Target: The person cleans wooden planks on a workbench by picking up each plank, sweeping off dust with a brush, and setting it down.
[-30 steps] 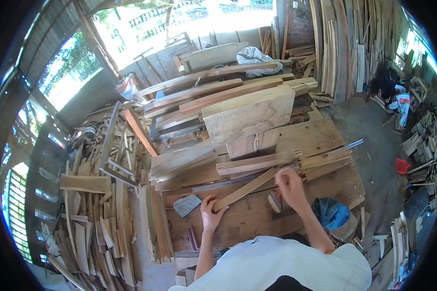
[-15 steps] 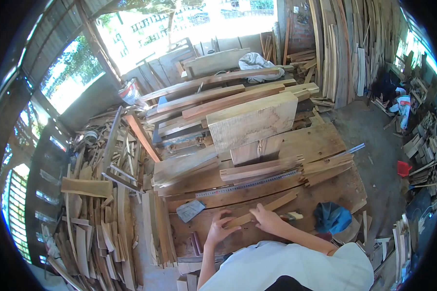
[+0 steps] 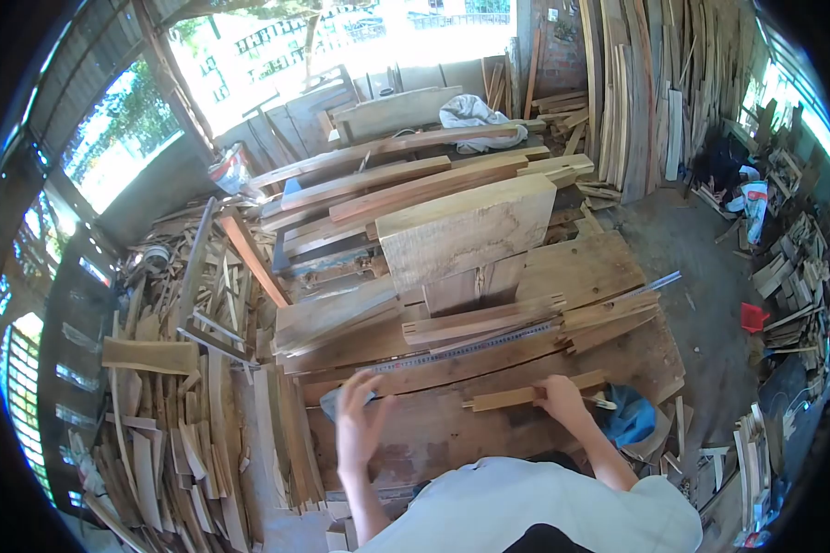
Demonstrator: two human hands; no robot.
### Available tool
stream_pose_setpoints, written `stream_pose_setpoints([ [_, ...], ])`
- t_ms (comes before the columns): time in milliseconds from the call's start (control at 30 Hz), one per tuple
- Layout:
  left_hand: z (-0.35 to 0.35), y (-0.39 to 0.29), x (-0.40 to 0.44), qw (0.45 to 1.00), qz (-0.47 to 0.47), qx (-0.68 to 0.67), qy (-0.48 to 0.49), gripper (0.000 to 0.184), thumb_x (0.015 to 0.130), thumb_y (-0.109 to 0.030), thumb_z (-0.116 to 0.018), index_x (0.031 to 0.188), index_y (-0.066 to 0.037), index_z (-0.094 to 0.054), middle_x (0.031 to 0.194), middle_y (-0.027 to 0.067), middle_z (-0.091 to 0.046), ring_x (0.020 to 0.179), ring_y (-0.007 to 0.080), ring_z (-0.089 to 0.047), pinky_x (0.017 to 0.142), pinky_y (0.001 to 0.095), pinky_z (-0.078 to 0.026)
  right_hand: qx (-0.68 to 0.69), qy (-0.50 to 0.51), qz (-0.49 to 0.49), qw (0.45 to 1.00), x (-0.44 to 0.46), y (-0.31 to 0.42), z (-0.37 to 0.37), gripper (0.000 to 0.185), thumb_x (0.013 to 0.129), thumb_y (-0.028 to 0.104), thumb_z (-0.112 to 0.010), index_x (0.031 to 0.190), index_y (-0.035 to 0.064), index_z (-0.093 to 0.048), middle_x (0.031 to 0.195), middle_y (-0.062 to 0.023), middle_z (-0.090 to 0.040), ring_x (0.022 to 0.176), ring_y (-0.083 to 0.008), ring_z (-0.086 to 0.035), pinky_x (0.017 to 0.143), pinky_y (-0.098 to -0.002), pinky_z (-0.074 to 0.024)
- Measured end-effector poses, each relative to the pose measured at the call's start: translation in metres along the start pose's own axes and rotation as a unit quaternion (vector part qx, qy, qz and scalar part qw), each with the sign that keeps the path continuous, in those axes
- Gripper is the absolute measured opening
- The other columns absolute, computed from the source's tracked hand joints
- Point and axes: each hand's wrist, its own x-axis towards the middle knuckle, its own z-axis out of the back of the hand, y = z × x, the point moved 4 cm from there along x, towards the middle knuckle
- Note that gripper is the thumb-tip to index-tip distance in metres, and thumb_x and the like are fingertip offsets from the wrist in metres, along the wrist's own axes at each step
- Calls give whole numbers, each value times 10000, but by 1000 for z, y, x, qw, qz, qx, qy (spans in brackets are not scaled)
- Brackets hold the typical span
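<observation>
My right hand point(image 3: 560, 398) grips a short wooden strip point(image 3: 507, 399), which lies low over the plywood bench point(image 3: 415, 433) with a narrow tenon at its left end. To the left, my left hand point(image 3: 360, 426) is raised with its fingers apart and holds nothing. Behind its fingers a grey-blue cloth point(image 3: 334, 402) is partly hidden. A blue cloth point(image 3: 631, 415) sits just right of my right hand, and a brush point(image 3: 603, 402) shows partly beside it. Beyond both hands lies a steel ruler point(image 3: 470, 348) along a gap in the bench.
A thick board point(image 3: 466, 230) stands on a wooden block point(image 3: 473, 284) at mid-bench. Notched strips point(image 3: 484, 320) lie in front. Long planks point(image 3: 378, 189) fill the far side. Scrap wood point(image 3: 171, 433) piles up at the left, and a red dustpan point(image 3: 753, 317) is on the floor.
The strip has moved right with my right hand and turned nearly level. My left hand has let go of it and moved left, over the grey-blue cloth.
</observation>
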Motion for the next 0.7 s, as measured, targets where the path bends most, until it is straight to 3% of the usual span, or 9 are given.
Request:
stream_pose_setpoints([
  [33, 19, -5, 1, 999, 6, 29, -34, 358, 820, -86, -758, 1166, -53, -670, 1263, 153, -613, 1204, 340, -567, 1039, 421, -442, -7, -7, -47, 999, 0, -13, 3, 379, 665, 208, -842, 1022, 117, -755, 941, -172, -687, 941, -379, -654, 824, -469, -542],
  [133, 69, -6, -7, 983, 33, -67, -166, 347, 864, -125, -722, 1196, -40, -665, 1278, 145, -627, 1241, 301, -558, 1079, 430, -416, 1, -62, -72, 995, -3, -48, 17, 423, 648, 205, -851, 1055, 137, -758, 919, -170, -696, 922, -373, -666, 821, -469, -546],
  [200, 95, -6, -14, 969, 66, 33, -235, 400, 877, -165, -718, 1245, -32, -635, 1298, 136, -609, 1260, 307, -538, 1108, 455, -386, -34, -155, -89, 983, 0, -72, 29, 205, 780, 74, -668, 947, 141, -767, 914, -165, -697, 881, -373, -679, 793, -449, -556],
  [233, 108, -2, -15, 958, 82, 109, -253, 447, 878, -180, -718, 1285, -29, -608, 1316, 141, -593, 1272, 318, -526, 1116, 468, -376, -15, -168, -130, 977, -1, -78, 37, 218, 780, 45, -654, 944, 134, -766, 917, -170, -695, 889, -375, -678, 793, -450, -553],
  [267, 114, 3, -17, 957, 85, 114, -251, 447, 878, -180, -718, 1285, -29, -608, 1316, 141, -593, 1272, 318, -526, 1116, 468, -376, 3, -181, -170, 969, -2, -84, 45, 232, 780, 16, -641, 940, 127, -766, 919, -175, -694, 897, -376, -678, 792, -452, -550],
  [367, 119, 32, -28, 909, 240, 245, -238, 612, 870, -185, -717, 1414, -35, -479, 1371, 185, -525, 1310, 366, -471, 1125, 487, -357, 34, -172, -215, 961, -1, -91, 65, 310, 777, -27, -602, 1018, 81, -763, 991, -213, -691, 943, -400, -669, 829, -444, -540],
  [567, 117, 67, -46, 921, 318, 152, -168, 615, 863, -218, -735, 1384, 11, -502, 1331, 202, -545, 1260, 340, -534, 1087, 441, -398, 62, -238, -160, 956, 5, -109, 55, 328, 716, -89, -599, 1003, 3, -727, 945, -281, -656, 957, -436, -640, 839, -435, -515],
  [700, 123, 87, -49, 921, 299, 192, -157, 644, 855, -279, -753, 1378, 8, -513, 1320, 206, -559, 1247, 349, -545, 1068, 445, -412, 66, -242, -171, 953, 9, -113, 49, 288, 719, -79, -604, 982, -14, -703, 946, -278, -635, 960, -453, -615, 837, -461, -504],
])
